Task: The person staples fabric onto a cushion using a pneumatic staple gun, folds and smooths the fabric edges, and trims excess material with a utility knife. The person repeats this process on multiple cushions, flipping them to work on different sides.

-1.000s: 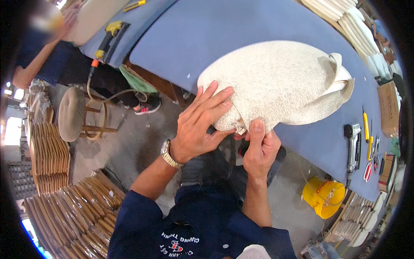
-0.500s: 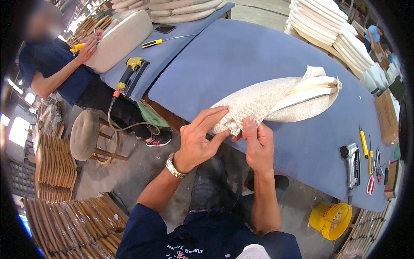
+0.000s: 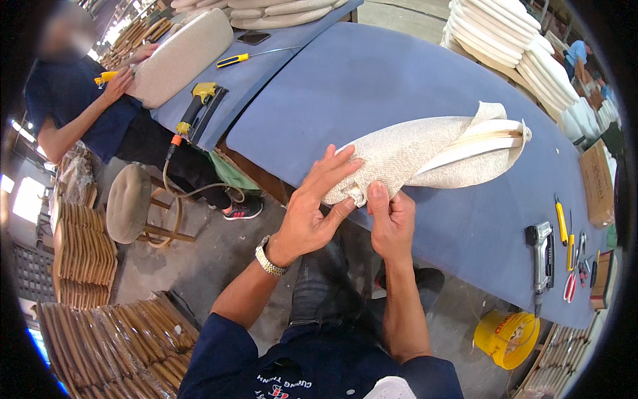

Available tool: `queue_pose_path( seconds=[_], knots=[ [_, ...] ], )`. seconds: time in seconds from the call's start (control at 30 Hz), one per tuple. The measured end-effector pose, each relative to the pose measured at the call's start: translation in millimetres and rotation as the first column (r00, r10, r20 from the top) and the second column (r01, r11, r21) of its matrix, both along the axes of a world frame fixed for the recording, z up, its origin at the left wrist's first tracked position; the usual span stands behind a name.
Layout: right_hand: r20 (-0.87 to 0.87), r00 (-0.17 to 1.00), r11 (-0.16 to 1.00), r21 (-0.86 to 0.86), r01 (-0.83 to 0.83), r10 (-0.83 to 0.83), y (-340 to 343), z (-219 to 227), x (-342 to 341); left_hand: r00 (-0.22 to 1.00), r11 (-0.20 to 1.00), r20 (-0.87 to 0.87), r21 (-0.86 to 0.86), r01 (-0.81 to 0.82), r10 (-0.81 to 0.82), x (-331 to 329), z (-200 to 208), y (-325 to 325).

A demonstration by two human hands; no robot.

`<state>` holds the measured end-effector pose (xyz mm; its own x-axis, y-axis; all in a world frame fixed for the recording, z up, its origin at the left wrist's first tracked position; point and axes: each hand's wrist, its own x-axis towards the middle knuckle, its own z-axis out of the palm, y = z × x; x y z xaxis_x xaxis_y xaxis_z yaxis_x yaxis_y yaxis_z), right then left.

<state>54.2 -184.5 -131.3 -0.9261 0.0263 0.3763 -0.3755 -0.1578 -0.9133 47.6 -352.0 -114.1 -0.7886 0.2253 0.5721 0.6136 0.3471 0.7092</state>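
Through the head camera I see my left hand [image 3: 316,203] come in from seven o'clock, a metal watch [image 3: 270,257] on its wrist. Its fingers lie slightly spread across the near end of a cream cushion [image 3: 392,153], while the thumb reaches across and presses on a small tuck of cloth [image 3: 357,193] at the edge; that end sits between thumb and fingers with only a narrow gap. My right hand [image 3: 393,223] rises from five o'clock, thumb upright against the cloth just beside the tuck, fingers curled closed behind it, so the edge is pinched; their tips are hidden.

The cushion is at two o'clock from centre, over the bench [image 3: 306,86], its open end toward two o'clock, where white padding and a pale strip show. I can't tell whether its far end touches the bench. A staple gun [image 3: 541,253] lies between three and four o'clock.

Compared with a second ago, the cushion has tipped from broad face up to nearly on edge. Against half a second ago it is almost unmoved; my right thumb is a little closer to the left one, and my left fingers have shifted slightly upward.
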Motion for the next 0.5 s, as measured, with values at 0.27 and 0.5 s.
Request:
queue_pose_path(
  seconds=[0.27,0.5],
  knots=[
    [-0.027,0.997,0.997,0.035,0.072,-0.071,2.6,-25.0,16.7,0.97,0.97,0.056,0.044,-0.239,0.237,9.5,-22.1,29.5],
    [0.163,0.985,0.986,-0.141,0.087,-0.064,5.4,-108.4,76.0,0.942,0.939,-0.274,-0.228,-0.258,0.193,39.5,-84.2,32.1]
  ],
)
